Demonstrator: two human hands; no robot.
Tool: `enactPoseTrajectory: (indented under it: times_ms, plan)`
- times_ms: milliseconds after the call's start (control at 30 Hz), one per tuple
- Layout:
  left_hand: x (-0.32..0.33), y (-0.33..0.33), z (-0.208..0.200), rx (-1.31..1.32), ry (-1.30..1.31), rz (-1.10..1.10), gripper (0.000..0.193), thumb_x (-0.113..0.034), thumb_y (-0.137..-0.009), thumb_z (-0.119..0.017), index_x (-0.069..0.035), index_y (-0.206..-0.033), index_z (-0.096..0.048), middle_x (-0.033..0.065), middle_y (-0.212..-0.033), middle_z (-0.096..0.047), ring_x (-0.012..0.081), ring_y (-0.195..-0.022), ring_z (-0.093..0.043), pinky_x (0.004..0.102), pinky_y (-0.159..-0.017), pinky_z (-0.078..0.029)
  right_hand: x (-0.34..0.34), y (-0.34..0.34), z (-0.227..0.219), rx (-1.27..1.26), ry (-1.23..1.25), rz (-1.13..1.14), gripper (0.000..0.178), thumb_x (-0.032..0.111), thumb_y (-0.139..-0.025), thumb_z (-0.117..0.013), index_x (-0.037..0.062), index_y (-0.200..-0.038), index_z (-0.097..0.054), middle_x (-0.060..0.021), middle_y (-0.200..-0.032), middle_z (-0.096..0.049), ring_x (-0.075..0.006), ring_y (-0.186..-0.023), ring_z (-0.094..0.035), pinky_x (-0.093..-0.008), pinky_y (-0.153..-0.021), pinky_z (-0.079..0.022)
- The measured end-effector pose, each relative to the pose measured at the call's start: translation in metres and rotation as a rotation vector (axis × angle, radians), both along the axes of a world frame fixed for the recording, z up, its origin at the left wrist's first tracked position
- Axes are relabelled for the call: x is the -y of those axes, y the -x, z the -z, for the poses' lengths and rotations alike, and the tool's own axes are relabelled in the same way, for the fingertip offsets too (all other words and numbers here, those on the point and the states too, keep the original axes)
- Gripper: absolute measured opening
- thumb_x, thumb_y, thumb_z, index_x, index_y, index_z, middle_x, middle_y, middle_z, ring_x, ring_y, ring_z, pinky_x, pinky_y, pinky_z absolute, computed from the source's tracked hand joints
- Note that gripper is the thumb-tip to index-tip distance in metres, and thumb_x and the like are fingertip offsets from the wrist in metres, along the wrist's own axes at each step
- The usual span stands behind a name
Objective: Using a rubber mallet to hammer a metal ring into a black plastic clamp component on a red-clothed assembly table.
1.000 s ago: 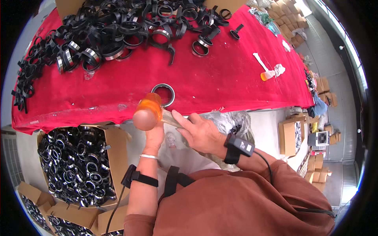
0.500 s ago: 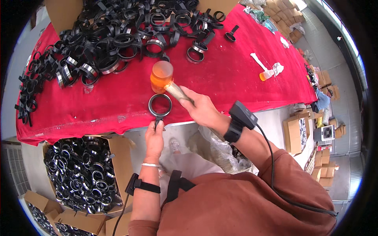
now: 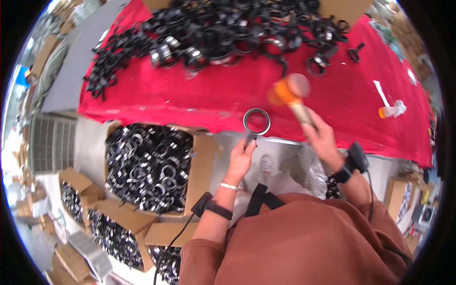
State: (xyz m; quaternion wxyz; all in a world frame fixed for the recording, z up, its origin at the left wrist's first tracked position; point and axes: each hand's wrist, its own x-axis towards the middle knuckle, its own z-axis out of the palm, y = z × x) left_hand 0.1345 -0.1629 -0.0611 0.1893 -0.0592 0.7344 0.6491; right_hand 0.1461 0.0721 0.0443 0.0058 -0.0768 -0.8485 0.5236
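Note:
My left hand [image 3: 241, 159] pinches the lower tab of a round black-and-metal clamp ring [image 3: 256, 121], holding it at the near edge of the red cloth-covered table [image 3: 190, 102]. My right hand [image 3: 323, 137] grips the wooden handle of a mallet with an orange head [image 3: 287, 91], raised and blurred just right of the ring. A large heap of similar black clamp rings [image 3: 223, 33] covers the far side of the table.
An open cardboard box [image 3: 147, 166] full of clamp rings stands on the floor to my left, with more such boxes [image 3: 111, 232] below it. A small orange-capped bottle with a white nozzle [image 3: 387, 107] lies at the table's right. Cartons are stacked at far right.
The ring went from lying on the cloth to being held at the table edge by my left hand. The mallet swung from in front of my chest up over the table, right of the ring.

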Motion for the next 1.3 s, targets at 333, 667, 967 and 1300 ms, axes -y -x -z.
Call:
enactPoseTrajectory:
  times_ms: [333, 667, 967, 1300]
  plan:
    - [0.269, -0.080, 0.042, -0.038, 0.965, -0.165, 0.030, -0.023, -0.086, -0.048, 0.004, -0.079, -0.059, 0.0226, -0.076, -0.058, 0.0354, -0.070, -0.054, 0.0421, -0.067, -0.042, -0.064, -0.039, 0.024, 0.174, 0.154, 0.163, 0.042, 0.016, -0.090, -0.051, 0.0073, -0.131, -0.044, 0.0043, -0.076, -0.049, -0.0029, -0.058, -0.044, -0.0183, -0.047, -0.037]
    - [0.186, 0.033, -0.045, -0.538, 1.170, -0.150, 0.022, -0.005, -0.081, -0.058, 0.001, -0.101, -0.057, 0.0169, -0.104, -0.054, 0.0325, -0.096, -0.049, 0.0407, -0.085, -0.040, -0.068, -0.043, 0.027, 0.207, 0.311, 0.188, 0.043, 0.021, -0.091, -0.052, 0.0046, -0.129, -0.044, 0.0026, -0.072, -0.052, -0.0044, -0.056, -0.048, -0.0217, -0.048, -0.042]
    - [-0.156, 0.158, -0.066, -0.880, 0.886, 0.198, 0.042, -0.042, -0.078, -0.064, -0.002, -0.089, -0.059, 0.0169, -0.087, -0.061, 0.0339, -0.081, -0.060, 0.0430, -0.068, -0.049, -0.101, -0.066, 0.028, 0.266, 0.512, 0.229, 0.036, 0.022, -0.094, -0.045, 0.0055, -0.126, -0.046, 0.0003, -0.067, -0.048, -0.0068, -0.055, -0.047, -0.0234, -0.050, -0.042]
    - [-0.125, 0.117, -0.073, -0.039, -0.062, 0.143, 0.012, -0.012, -0.091, -0.050, 0.000, -0.086, -0.052, 0.0032, -0.076, -0.056, 0.0101, -0.066, -0.055, 0.0280, -0.057, -0.046, -0.121, -0.078, 0.028, 0.257, 0.434, 0.207, 0.036, 0.020, -0.092, -0.048, 0.0064, -0.125, -0.048, -0.0013, -0.070, -0.053, -0.0078, -0.059, -0.051, -0.0258, -0.052, -0.045]
